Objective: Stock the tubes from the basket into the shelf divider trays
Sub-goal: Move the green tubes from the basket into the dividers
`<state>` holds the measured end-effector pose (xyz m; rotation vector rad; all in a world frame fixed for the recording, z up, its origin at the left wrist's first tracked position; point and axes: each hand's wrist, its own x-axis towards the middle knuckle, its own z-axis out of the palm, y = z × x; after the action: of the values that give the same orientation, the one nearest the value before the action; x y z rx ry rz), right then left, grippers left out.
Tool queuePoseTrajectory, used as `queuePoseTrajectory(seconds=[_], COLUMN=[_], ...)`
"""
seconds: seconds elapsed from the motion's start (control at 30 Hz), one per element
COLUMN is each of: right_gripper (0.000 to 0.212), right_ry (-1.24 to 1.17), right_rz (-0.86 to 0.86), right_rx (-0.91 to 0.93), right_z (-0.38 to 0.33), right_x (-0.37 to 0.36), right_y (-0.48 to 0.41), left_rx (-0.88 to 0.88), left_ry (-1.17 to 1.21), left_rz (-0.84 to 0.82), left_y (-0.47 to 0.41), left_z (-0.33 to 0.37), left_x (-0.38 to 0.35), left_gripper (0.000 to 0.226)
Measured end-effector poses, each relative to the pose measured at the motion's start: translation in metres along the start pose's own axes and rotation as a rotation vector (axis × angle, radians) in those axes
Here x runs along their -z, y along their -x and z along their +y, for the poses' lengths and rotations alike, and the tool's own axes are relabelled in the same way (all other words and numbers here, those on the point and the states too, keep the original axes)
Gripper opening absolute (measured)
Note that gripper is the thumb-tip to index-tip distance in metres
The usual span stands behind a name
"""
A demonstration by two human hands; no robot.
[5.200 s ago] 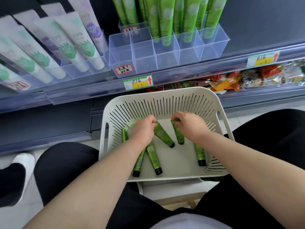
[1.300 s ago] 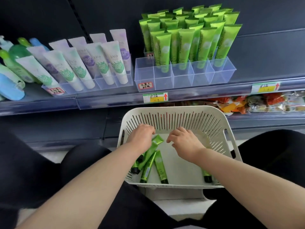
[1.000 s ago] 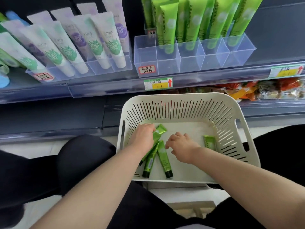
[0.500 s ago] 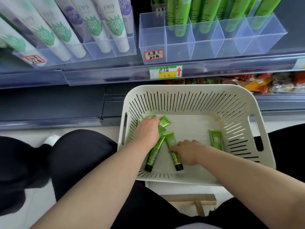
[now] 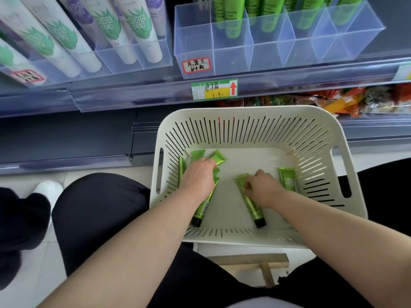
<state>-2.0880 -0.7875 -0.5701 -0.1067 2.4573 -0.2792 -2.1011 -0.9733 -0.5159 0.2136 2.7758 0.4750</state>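
**Operator:** Report grip status, both hands

**Inspector:** The left hand [image 5: 199,177] is knuckles-up, fingers curled down around a bundle of tubes [image 5: 204,208]; it grips them. The right hand [image 5: 264,190] has its fingers curled onto the crimped end of a single tube [image 5: 253,210]; it pinches that tube against the floor of the basket [image 5: 244,111].

**Operator:** Location of the stock?

**Inspector:** The bundle lies along the basket's left wall, caps toward the near edge. The single tube lies diagonally on the middle of the floor, cap toward the near edge. One loose tube [image 5: 287,182] rests by the right wall, just beside the right hand and untouched.

**Operator:** Change over the last half second?

**Inspector:** The single tube lay just beside the bundle; the right hand has drawn it clear, so the two are now apart. Some seconds back, tubes were scattered across the floor; most are now collected under the left hand.

**Operator:** Consequence for the task?

**Inspector:** Judged: gathering is nearly complete and no tube has left the basket in this cycle. Above, the divider tray [image 5: 273,54] holds stocked tubes [image 5: 231,23] toward its rear; its left-end compartment [image 5: 193,41] and front cells show empty, so space is available
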Motion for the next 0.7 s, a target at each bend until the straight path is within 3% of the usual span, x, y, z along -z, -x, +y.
queuePoseTrajectory(seconds=[0.2, 0.43, 0.57, 0.67, 0.7], right_gripper=[0.076, 0.093, 0.075, 0.026, 0.021], right_ry=[-0.069, 0.004, 0.064, -0.009, -0.056], right_rz=[0.018, -0.007, -0.068, 0.008, 0.03], right_rx=[-0.08, 0.027, 0.053, 0.066, 0.06], right_z=[-0.011, -0.012, -0.006, -0.001, 0.0], right_x=[-0.002, -0.013, -0.014, -0.003, 0.004], right_y=[-0.013, -0.015, -0.011, -0.009, -0.008], left_rx=[-0.002, 0.006, 0.017, -0.025, -0.058], left_ry=[0.003, -0.014, -0.007, -0.049, -0.071], left_rz=[0.006, -0.017, -0.03, -0.063, -0.082], left_y=[-0.002, -0.008, -0.014, -0.02, -0.024], left_z=[-0.004, -0.007, -0.006, -0.007, -0.006], left_x=[-0.003, -0.006, -0.009, -0.015, -0.015], left_gripper=[0.036, 0.043, 0.043, 0.046, 0.049])
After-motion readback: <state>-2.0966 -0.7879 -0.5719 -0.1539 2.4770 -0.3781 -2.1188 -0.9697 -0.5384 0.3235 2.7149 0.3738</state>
